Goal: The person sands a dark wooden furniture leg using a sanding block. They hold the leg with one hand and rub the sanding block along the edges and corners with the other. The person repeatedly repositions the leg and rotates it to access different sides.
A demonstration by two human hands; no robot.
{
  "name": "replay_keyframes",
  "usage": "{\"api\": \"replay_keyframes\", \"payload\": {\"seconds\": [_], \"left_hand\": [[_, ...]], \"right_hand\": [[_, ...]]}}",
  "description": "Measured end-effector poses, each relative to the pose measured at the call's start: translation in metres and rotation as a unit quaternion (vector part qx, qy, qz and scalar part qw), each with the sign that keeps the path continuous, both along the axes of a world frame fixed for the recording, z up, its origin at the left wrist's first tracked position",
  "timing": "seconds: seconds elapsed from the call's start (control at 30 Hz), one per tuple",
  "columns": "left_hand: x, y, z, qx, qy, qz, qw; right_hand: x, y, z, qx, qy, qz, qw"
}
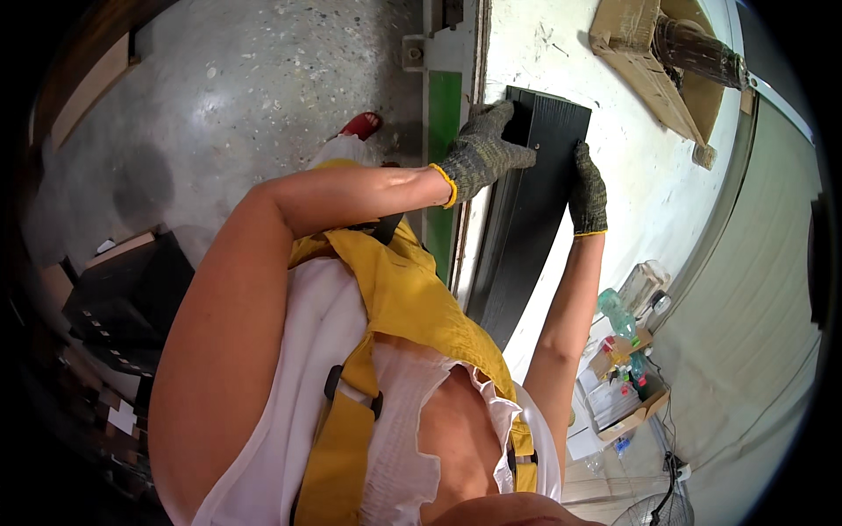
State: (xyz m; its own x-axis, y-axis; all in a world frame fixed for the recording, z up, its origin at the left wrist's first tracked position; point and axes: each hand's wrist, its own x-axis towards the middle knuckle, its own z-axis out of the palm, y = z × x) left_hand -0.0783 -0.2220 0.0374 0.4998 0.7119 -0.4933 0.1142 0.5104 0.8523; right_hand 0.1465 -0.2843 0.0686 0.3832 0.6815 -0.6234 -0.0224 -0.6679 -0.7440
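Note:
Long black boards [535, 206] lie together on the white worktable, running from its far side toward my body. A dark gap shows between them near the far end. My left hand [481, 156], in a dark knitted glove with a yellow cuff, grips the left edge near that end, one digit stretched over the top face. Along the right edge rests my right hand [589, 191], gloved alike, its fingers close together against the board's side. Whatever its fingertips do under the edge is hidden. A small light spot [537, 146] shows on the top face beside my left hand.
A wooden box [627, 48] with a dark wrapped cylinder [697, 53] stands at the far right of the worktable [535, 44]. Plastic bottles [618, 314] and a cardboard box [638, 414] are at the near right, by a fan [658, 510]. Black panels [132, 302] are stacked at left.

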Motion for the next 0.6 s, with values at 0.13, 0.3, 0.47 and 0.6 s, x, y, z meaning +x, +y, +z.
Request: {"api": "replay_keyframes", "payload": {"seconds": [0.13,0.3,0.47,0.6], "left_hand": [[0.004,-0.006,-0.01,0.005,-0.006,0.016,1.0],[0.003,-0.008,-0.012,-0.003,-0.017,-0.007,1.0],[0.001,0.003,0.0,0.063,0.087,-0.08,0.991],[0.009,-0.006,-0.004,0.128,0.154,-0.096,0.975]], "right_hand": [[0.011,-0.008,-0.007,-0.014,-0.115,0.08,0.99],[0.033,-0.031,-0.03,0.021,-0.304,0.292,0.907],[0.045,-0.034,-0.041,0.039,-0.365,0.378,0.85],[0.038,-0.028,-0.039,0.012,-0.305,0.334,0.892]]}}
